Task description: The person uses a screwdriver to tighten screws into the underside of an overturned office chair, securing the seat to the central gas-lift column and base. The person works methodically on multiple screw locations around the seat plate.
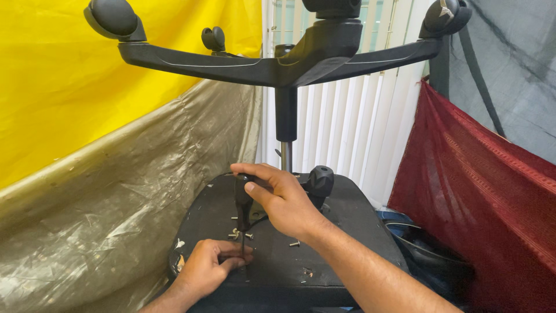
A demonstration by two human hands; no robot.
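Backdrop: yellow sheet point(63, 75) at upper left, dull plastic sheeting point(104, 197) below it, white vertical blinds point(341, 127) behind, red cloth point(480, 197) at right.

An office chair is seen inverted. Its black five-star base point(278, 61) is carried overhead with castors point(113, 17) pointing up; the central column point(286, 116) runs down to the seat underside point(347, 232), which lies flat and faces the camera, apparently so that the fixings can be reached from above.

A black knob point(319, 179) is set near the far edge of the underside, just beside the column.

Right hand point(284, 200): fingers closed round the black handle of a screwdriver point(242, 203), held upright, presumably so that force runs straight down the shaft.

Left hand point(208, 266): near the front left corner of the underside, fingertips pinched together on the lower shaft, seemingly to steady the tip.

Loose screws point(234, 233) are scattered on the underside beside the shaft; another point(294, 244) lies a little apart, nearer the middle.
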